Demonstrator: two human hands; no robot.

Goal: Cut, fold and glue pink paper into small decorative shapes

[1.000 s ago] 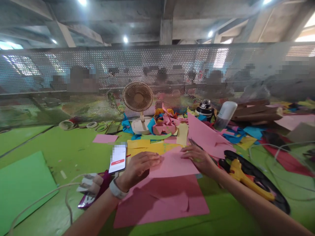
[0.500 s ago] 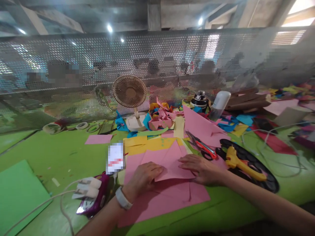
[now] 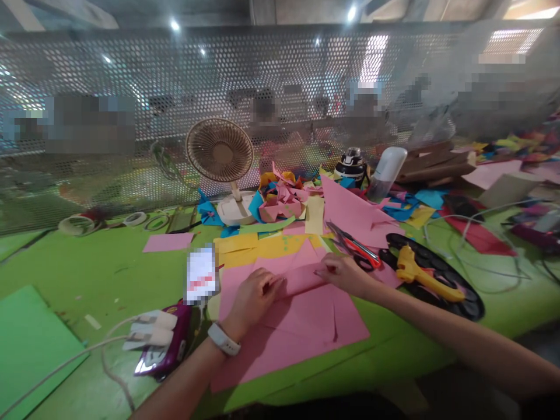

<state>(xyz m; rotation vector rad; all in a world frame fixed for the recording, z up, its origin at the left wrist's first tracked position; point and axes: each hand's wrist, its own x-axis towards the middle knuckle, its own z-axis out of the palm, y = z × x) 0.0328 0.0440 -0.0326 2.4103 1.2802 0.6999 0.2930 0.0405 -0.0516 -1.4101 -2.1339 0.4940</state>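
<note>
A piece of pink paper (image 3: 303, 280) spans the gap between my two hands, its near edge folded or curled up into a narrow band. My left hand (image 3: 256, 296), with a white band on its wrist, pinches the left end. At the right end, the closed fingers of my right hand (image 3: 345, 275) grip the same paper. Underneath lies a larger pink sheet (image 3: 301, 344) with a short slit or crease near its right side. Yellow paper (image 3: 236, 248) shows beyond it.
Right of my hands lie a red-handled cutter (image 3: 365, 252), scissors partly hidden, and a yellow glue gun (image 3: 426, 277) on a black tray (image 3: 475, 300). On the left are a purple power strip (image 3: 177, 341) with cords and a phone (image 3: 201, 274). A fan (image 3: 221, 153) stands behind.
The near edge of the small pink paper has turned up and away from me. Both hands have gone from lying flat on it to pinching its ends. The view has tilted slightly down.
</note>
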